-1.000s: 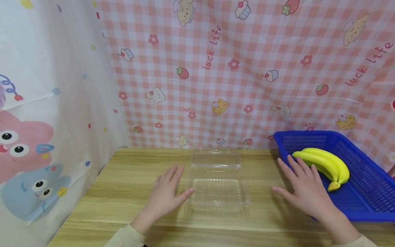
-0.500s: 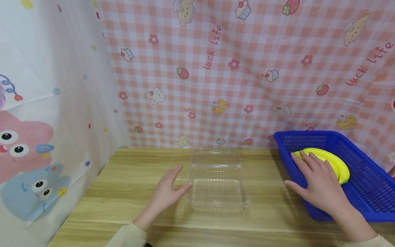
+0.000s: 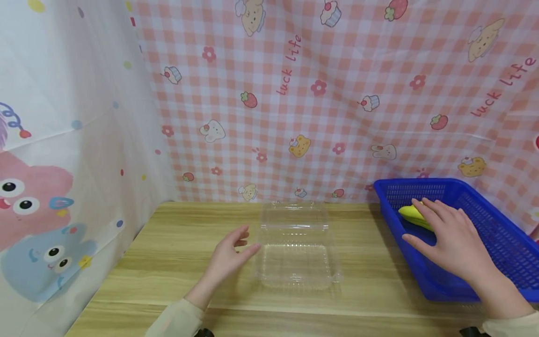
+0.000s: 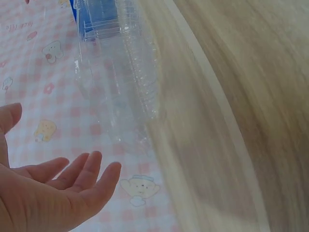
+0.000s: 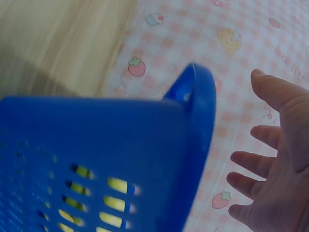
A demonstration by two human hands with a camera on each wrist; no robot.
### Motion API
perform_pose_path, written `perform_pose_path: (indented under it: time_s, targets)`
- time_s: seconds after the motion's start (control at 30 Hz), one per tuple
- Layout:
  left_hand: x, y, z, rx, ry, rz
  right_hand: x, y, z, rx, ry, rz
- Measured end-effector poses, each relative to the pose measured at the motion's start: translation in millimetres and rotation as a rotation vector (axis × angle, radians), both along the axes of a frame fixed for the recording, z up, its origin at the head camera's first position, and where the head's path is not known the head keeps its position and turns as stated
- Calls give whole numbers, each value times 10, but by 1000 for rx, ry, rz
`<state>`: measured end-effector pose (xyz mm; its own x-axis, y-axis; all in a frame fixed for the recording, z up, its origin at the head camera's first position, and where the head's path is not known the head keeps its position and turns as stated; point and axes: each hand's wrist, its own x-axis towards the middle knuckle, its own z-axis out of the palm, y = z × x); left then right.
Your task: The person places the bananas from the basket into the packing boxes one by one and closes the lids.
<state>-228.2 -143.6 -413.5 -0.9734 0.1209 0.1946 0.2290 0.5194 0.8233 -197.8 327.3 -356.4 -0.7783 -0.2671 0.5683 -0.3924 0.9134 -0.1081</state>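
Backing onto pink-checked cloth (image 3: 236,112), the wood-grain desk (image 3: 168,252) bears a clear box (image 3: 296,264) beside the loose-fingered left hand (image 3: 230,255), the right hand (image 3: 456,241) outstretched over half-hidden yellow bananas (image 3: 411,215) in a blue basket (image 3: 446,285).

Bare table (image 3: 364,262) between the transparent box (image 3: 296,264) and the blue basket (image 3: 446,288) affords a low passage. The basket's raised walls obstruct sideways approach to the bananas (image 3: 410,215); overhead access is partly occupied by the right hand (image 3: 456,241). Hanging cloth (image 3: 269,121) closes the far side. The left hand (image 3: 229,255) stands beside the box, restricting that flank.
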Motion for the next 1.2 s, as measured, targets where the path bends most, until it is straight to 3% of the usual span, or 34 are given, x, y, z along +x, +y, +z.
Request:
perform_pose_path:
  time_s: [0.1, 0.33, 0.57, 0.87, 1.2]
  targets:
    - [-23, -6, -21, 46, -51, 4, -20, 38, 39, 5, -17, -14]
    - [-46, -12, -35, 71, -52, -9, -80, 101, 116, 8, -12, -5]
    - [-107, 9, -97, 233, -186, 1, -135, 163, 191, 15, -39, -6]
    - [-162, 29, -168, 363, -285, -17, -215, 260, 264, 7, -50, 0]
    - [-221, 56, -223, 407, -344, 20, -313, 344, 365, 12, -133, -17]
